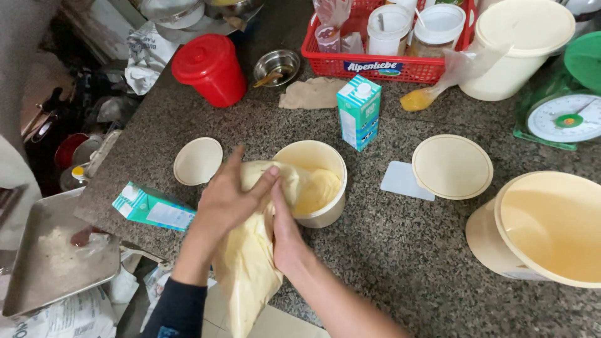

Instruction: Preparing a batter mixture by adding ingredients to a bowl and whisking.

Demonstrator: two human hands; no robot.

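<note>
Across the speckled granite counter [388, 250], the biggest things sit at the right: a large cream tub [544, 228] lying tilted with its mouth toward the camera, and behind it a tall cream bucket with lid [523, 44] beside a green kitchen scale [566, 116]. At the far edge stands a red basket [382, 62] of jars, and to its left a red lidded container [210, 67]. At the left edge, below the counter, lies a metal tray [53, 250].

Near the middle, both hands work a soft pale-yellow bag [250, 275] whose top is folded over the rim of a small cream tub [316, 181]; the rest of the bag hangs off the near edge of the counter. The left hand [228, 200] is closed over the bag's upper part, pressing it against the rim. The right hand [285, 235] grips the bag lower down from the side. The step in hand seems to be squeezing the yellow mass from the bag into the tub, which already looks partly filled. The next move likely calls for a steady squeeze from below while the mouth stays pinned on the rim.

Smaller things lie around: a round cream lid [452, 166], a smaller lid [198, 161], an upright teal carton [359, 111], and another carton on its side [150, 206].
</note>
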